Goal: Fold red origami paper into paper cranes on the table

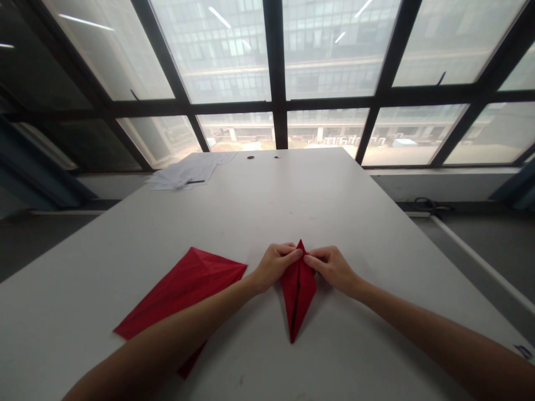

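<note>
A folded piece of red paper (307, 287), shaped like a narrow kite with a slit down its middle, is between my two hands over the white table (317, 195). My left hand (276, 264) pinches its upper left edge, thumb on top. From the other side my right hand (332, 267) grips the upper right edge between thumb and fingers. The small tip sticks up above both thumbs, while the long point faces me. Left of my hands lies a larger creased red sheet (188, 284), partly hidden under my left forearm.
Loose white papers (184, 171) with a dark pen (195, 181) lie at the table's far left. Two small dark items, one a round disc (250, 157), sit near the far edge. Beyond stand large dark-framed windows (279, 67). A black cable (432, 205) lies right of the table.
</note>
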Demonstrator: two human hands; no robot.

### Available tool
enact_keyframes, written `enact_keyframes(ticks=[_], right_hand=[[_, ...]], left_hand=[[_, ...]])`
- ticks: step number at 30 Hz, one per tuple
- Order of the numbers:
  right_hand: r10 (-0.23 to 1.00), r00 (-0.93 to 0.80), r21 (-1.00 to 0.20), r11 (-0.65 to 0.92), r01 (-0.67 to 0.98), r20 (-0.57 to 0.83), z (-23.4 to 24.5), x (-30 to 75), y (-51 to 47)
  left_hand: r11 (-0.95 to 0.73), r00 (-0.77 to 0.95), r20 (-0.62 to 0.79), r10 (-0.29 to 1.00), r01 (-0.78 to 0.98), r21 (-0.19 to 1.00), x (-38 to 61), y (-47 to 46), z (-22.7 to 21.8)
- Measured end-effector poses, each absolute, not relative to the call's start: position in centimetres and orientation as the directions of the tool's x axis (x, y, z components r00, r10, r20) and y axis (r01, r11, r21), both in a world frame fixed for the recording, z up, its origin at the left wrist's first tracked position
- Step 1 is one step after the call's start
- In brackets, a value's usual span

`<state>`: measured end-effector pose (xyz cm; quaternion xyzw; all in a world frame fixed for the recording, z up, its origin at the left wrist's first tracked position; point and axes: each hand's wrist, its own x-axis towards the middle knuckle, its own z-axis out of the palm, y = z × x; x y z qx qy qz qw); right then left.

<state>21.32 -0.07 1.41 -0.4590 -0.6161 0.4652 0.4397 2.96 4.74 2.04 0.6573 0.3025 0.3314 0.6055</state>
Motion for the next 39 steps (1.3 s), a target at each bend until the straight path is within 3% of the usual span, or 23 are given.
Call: enact_keyframes(ticks=[12,24,39], right_hand=[[0.978,-0.140,-0.961,0.180,0.211,0.152,1.1,21.1,0.2],[0.964,-0.171,-0.915,0.249,0.317,0.203,1.7,20.8,-0.4],[0.964,-0.155,-0.903,0.258,0.342,0.216,1.6,20.7,-0.5]], left_hand=[[-0.261,0.563,0.139,0.815,0.141,0.955,3.1,4.6,1.7],[-0.060,0.590,0.060,0.805,-0.019,0.998,3.0,4.4,2.7],[-0.016,0.560,0.037,0.828,-0.042,0.999,3.0,4.5,2.7]])
